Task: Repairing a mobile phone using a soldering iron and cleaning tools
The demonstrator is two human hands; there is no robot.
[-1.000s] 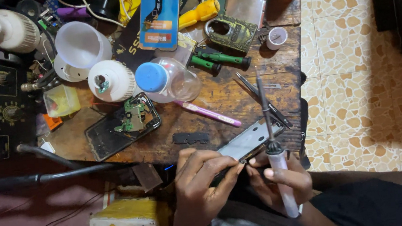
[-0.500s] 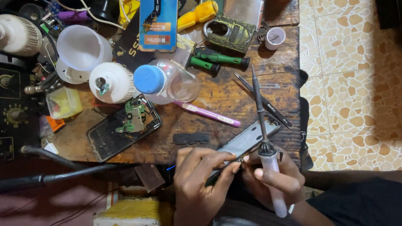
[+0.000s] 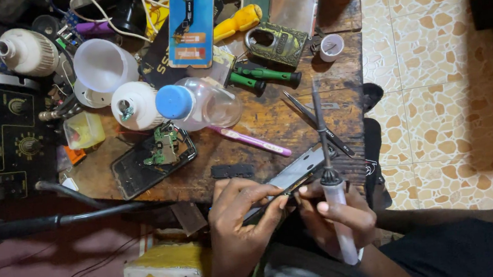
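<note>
Moved: soldering iron (image 3: pixel 333 196) now standing nearly upright, having swung from a lean; right hand (image 3: pixel 339 216) gripping its pale handle, fingers wrapped.
Left hand (image 3: pixel 241 216): fingers pinching the phone frame (image 3: pixel 297 172) at the desk (image 3: pixel 268 119) edge.
Around: tweezers (image 3: pixel 316 123) lying just behind the tip; pink pen (image 3: pixel 252 141), opened phone (image 3: pixel 153 161), blue-capped bottle (image 3: pixel 196 104), padlock (image 3: pixel 277 44) crowding beyond.

One head-worn view — steeply downward, close over the cluttered wooden bench (image 3: pixel 292 116); tiled floor (image 3: pixel 431 80) rightward
</note>
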